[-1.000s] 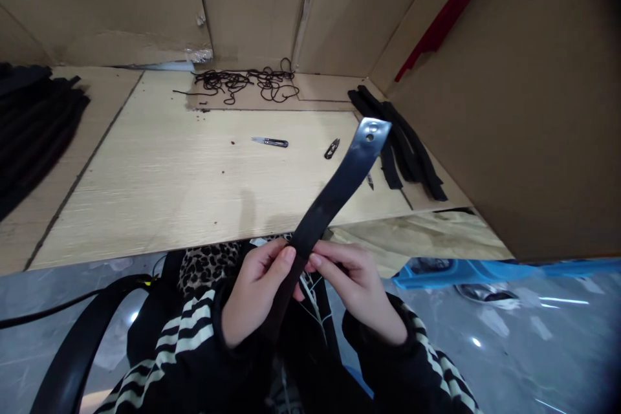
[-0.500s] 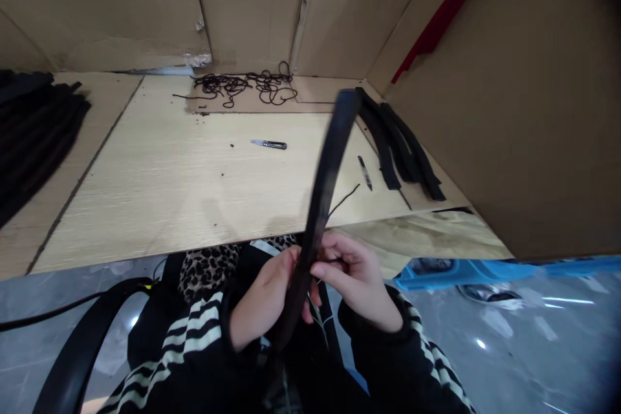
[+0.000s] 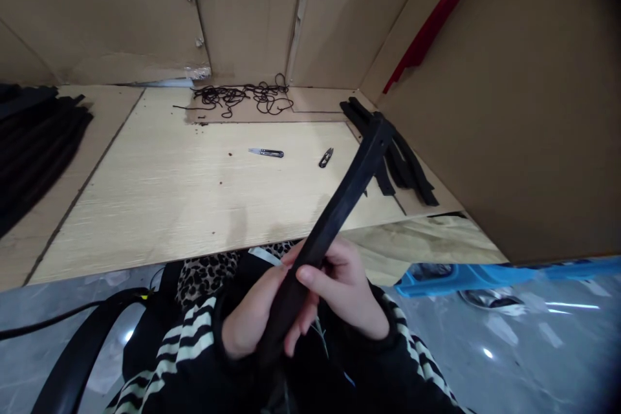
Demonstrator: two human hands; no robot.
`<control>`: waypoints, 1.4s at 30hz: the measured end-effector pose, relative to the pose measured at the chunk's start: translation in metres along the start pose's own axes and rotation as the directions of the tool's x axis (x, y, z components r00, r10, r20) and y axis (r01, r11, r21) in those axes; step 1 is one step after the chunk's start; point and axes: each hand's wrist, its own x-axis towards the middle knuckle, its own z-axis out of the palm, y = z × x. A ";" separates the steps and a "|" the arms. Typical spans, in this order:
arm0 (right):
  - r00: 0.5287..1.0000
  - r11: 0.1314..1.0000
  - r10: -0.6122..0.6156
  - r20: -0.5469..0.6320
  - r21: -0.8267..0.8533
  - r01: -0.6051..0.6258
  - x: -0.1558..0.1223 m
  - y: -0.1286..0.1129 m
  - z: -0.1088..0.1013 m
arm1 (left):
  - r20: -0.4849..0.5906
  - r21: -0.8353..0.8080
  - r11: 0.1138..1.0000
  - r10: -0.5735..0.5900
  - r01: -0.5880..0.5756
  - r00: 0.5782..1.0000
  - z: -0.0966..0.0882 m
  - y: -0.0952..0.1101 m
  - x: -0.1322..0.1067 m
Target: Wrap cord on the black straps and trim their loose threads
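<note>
A long, slightly curved black strip [image 3: 334,207] slants from my lap up over the table edge, with small holes near its far end. My left hand [image 3: 255,314] is closed around its lower part from the left, fingers partly hidden behind it. My right hand [image 3: 347,288] grips the same part from the right, its thumb on the strip's front face. Beyond the hands, thread snips [image 3: 266,152] lie on the table. A second small pair of snips [image 3: 326,157] lies just left of the strip.
Several similar black strips [image 3: 412,165] lie at the right, partly behind the held one. A large pile of them [image 3: 43,149] is at the left. Tangled dark cord [image 3: 228,97] lies along the cardboard back wall [image 3: 252,19]. A cardboard panel [image 3: 524,116] bounds the right side.
The strip's far end has swung right and down, and its face has turned towards me. The cord end seen near my right fingers is out of sight. The second snips are now uncovered.
</note>
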 end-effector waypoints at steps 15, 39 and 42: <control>0.964 0.996 0.067 -0.256 -0.038 -0.080 0.017 0.003 0.015 | -0.238 0.268 0.961 0.131 -0.064 0.962 -0.003 0.006 0.005; 0.991 0.994 0.069 -0.113 0.093 -0.059 0.027 -0.001 0.009 | 0.026 0.240 0.968 -0.085 0.076 0.996 -0.012 0.010 0.021; 0.951 0.982 0.188 -0.244 0.057 -0.180 0.025 0.000 0.008 | -0.337 0.492 0.856 0.355 -0.159 0.872 -0.005 0.008 0.012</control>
